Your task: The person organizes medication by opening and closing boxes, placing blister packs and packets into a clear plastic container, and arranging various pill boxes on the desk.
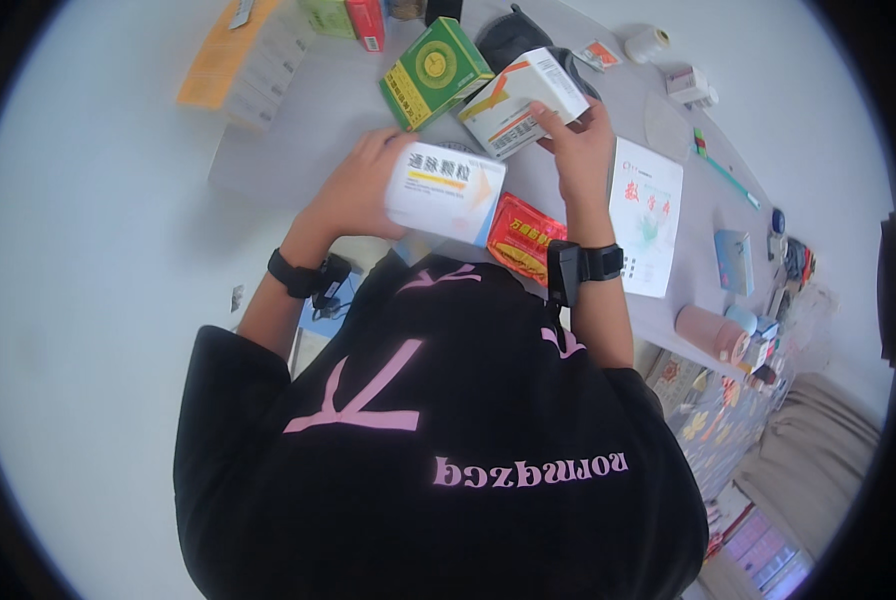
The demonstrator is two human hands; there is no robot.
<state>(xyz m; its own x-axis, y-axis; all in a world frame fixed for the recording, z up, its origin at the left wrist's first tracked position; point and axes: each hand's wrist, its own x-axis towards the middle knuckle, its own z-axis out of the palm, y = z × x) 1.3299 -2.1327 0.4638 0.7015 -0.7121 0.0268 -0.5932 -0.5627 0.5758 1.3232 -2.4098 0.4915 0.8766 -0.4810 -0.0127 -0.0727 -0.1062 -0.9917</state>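
Note:
My left hand (361,190) is closed round the left end of a white medicine box (443,200) with yellow and orange marks, held near my body. My right hand (580,140) grips another box, a white carton (526,100) with orange and olive stripes, tilted over the table with the thumb on its face. Just left of that carton stands a green box (436,75) with a round yellow emblem. A red packet (526,238) lies on the table between my two forearms, close to the front edge. My fingertips behind both boxes are partly hidden.
Right of my right wrist lies a white exercise book (646,215). A black bag (516,38) sits behind the boxes. Farther right are a green stick (728,170), a blue packet (734,262) and a pink tumbler (711,333). Orange-and-white sheets (243,65) hang at the far left edge.

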